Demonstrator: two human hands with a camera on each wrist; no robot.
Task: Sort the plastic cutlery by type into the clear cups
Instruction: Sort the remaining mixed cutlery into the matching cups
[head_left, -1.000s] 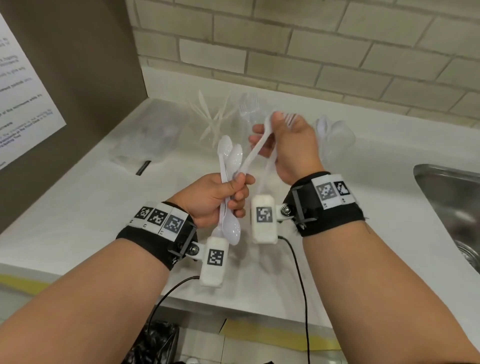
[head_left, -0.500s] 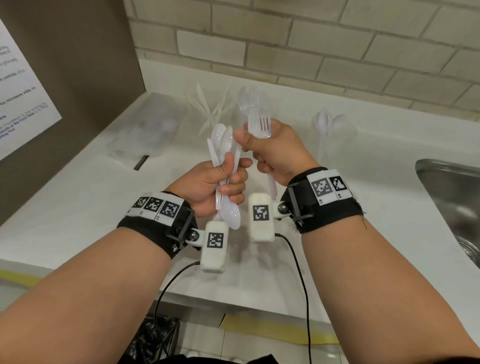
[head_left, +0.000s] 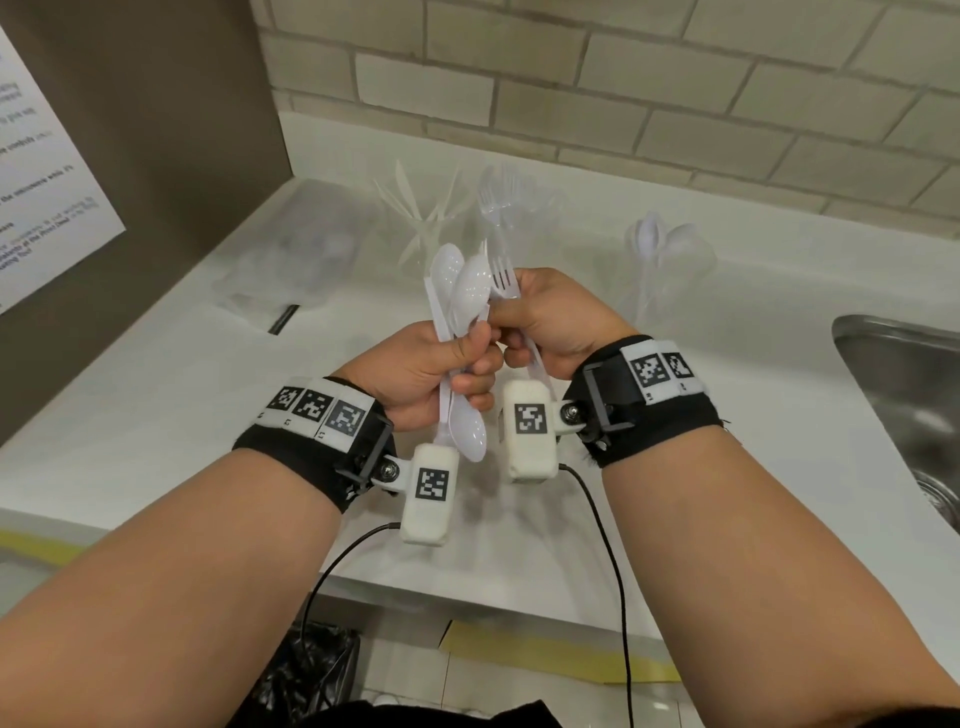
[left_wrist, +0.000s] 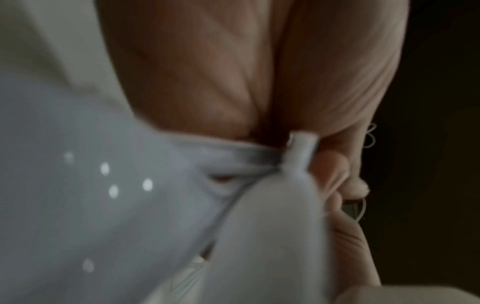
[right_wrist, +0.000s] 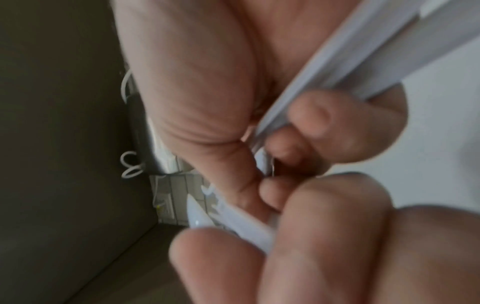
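Left hand (head_left: 426, 371) fist-grips bundle of glossy white plastic spoons (head_left: 460, 291) w/ rounded bowls; right hand (head_left: 550, 322) clasps thin-tined fork (head_left: 503, 278).

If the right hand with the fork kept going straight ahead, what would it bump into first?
Probably the clear cup of forks behind the fork that the right hand holds. Depth is hard to judge; the bunch of spoons in the left hand is alongside.

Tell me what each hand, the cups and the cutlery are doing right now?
left hand: grips a bunch of white cutlery
right hand: grips forks, tines up
knife cup: upright, holds knives
fork cup: upright, holds forks
spoon cup: upright, holds spoons
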